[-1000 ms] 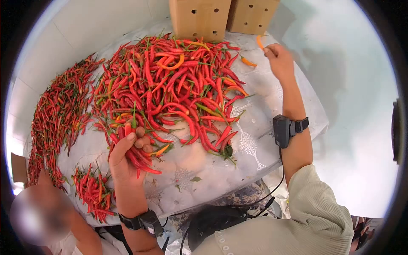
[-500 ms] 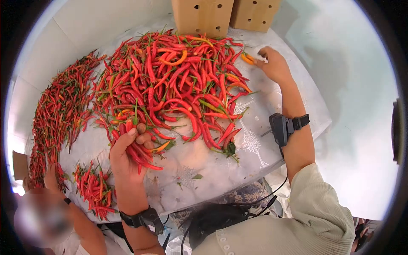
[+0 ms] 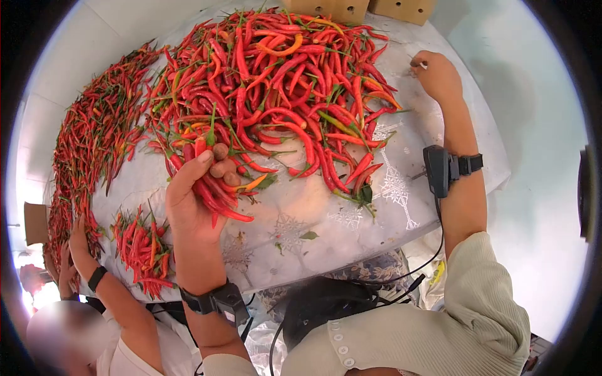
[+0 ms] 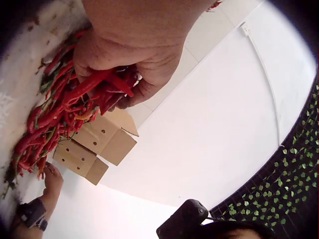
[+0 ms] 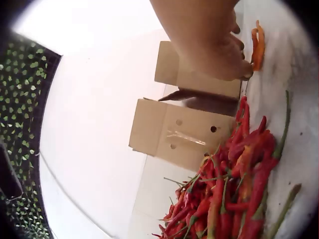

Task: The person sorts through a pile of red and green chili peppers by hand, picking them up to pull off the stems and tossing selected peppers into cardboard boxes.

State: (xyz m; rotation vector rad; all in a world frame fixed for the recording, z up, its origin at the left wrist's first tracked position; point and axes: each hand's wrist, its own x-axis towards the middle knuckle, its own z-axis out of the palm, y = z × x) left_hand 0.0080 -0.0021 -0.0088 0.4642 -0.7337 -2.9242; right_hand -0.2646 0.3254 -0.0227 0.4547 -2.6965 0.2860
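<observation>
My left hand (image 3: 197, 188) grips a bunch of red chili peppers (image 3: 219, 203) in front of the large pile, its thumb over the stem end of one. In the left wrist view, red pods (image 4: 112, 84) stick out between its curled fingers. My right hand (image 3: 440, 78) is over the table right of the pile, thumb and fingers bent together. In the right wrist view, two orange chili peppers (image 5: 257, 47) show at its fingertips, a stem end right at the thumb tip; in the head view the hand hides them.
A big pile of red chili peppers (image 3: 295, 94) covers the table's middle. Smaller chilies are heaped along the left (image 3: 94, 131), with a small bunch (image 3: 143, 254) nearer the front. Cardboard boxes (image 3: 401, 9) stand behind. Another person's hands (image 3: 78, 241) reach the left heap.
My right hand first lowered an orange chili beside another, then moved right; both have gone from their spot in the head view. The left hand keeps its bunch. The head view has shifted.
</observation>
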